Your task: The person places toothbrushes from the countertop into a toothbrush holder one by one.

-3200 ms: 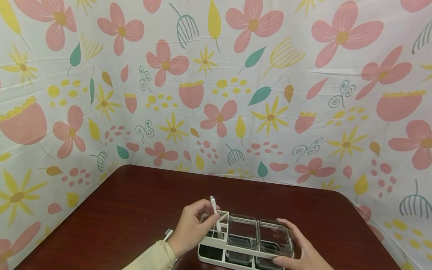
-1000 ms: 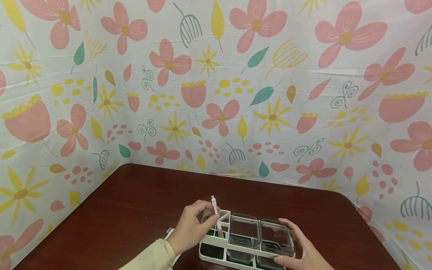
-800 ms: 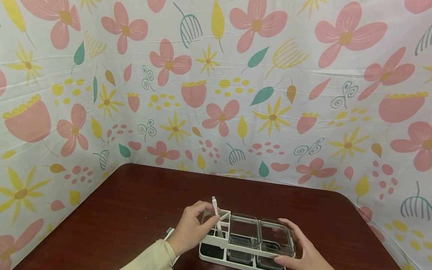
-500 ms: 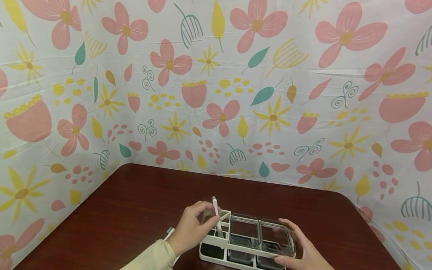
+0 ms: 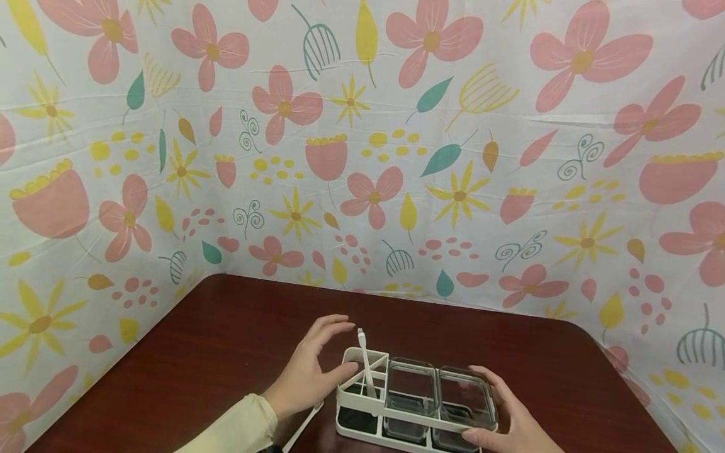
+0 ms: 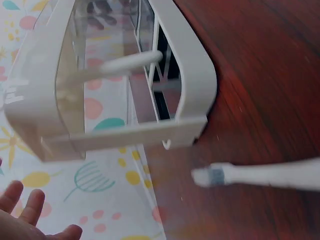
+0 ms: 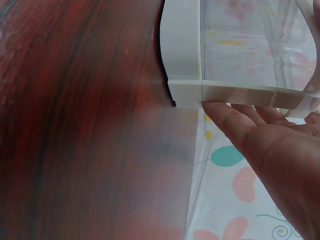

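Note:
A white toothbrush (image 5: 365,362) leans upright in a small compartment at the left end of the white toothbrush holder (image 5: 408,413). Just left of it, my left hand (image 5: 308,374) is spread with thumb and fingers apart, holding nothing. In the left wrist view, the brush's rounded handle end shows inside the frame. At the holder's right end, my right hand (image 5: 512,418) grips it, thumb at the front and fingers behind; the right wrist view shows the fingers (image 7: 240,122) against its end bar. A second white toothbrush (image 6: 270,175) with grey bristles lies on the table beside the holder.
Two clear cups, the left cup (image 5: 412,384) and the right cup (image 5: 467,393), sit in the holder's larger slots. Underneath is a dark red-brown table (image 5: 255,327) with rounded back corners. A flower-patterned cloth (image 5: 351,157) hangs behind and at the sides.
My left hand has let go of the toothbrush and moved a little left, fingers opening. The brush stays leaning in the holder. More of the table toothbrush shows. My right hand keeps its grip.

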Demonstrator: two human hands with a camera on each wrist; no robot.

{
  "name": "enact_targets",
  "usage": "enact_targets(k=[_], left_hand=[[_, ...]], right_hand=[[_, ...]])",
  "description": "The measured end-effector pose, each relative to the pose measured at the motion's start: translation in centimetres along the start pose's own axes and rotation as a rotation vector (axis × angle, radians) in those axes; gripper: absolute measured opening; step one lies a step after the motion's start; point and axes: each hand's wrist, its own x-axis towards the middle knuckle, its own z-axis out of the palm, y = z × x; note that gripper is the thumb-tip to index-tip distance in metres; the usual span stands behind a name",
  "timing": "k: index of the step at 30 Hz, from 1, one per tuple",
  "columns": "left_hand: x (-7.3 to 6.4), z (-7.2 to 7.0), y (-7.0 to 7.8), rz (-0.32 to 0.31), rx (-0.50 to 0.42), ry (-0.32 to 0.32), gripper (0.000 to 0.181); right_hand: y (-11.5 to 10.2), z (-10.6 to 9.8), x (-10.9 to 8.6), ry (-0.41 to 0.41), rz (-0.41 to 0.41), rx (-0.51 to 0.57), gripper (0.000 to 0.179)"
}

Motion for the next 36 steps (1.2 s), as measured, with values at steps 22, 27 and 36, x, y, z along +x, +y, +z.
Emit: enact_targets(k=[22, 27, 36], left_hand=[[-2.5, -5.8, -1.1, -0.369, 0.302, -0.095, 0.088], [-2.9, -6.6, -1.3, -0.435, 0.381, -0.106, 0.085], [-3.7, -7.5, -1.6, -0.597, 0.438, -0.212, 0.084]], right_hand=[[0.3, -0.1, 0.0, -0.008, -0.038, -0.001, 0.073], [0.2, -0.1, 0.0, -0.003, -0.036, -0.024, 0.074], [0.1, -0.1, 0.0, 0.002, -0.087, -0.104, 0.071]])
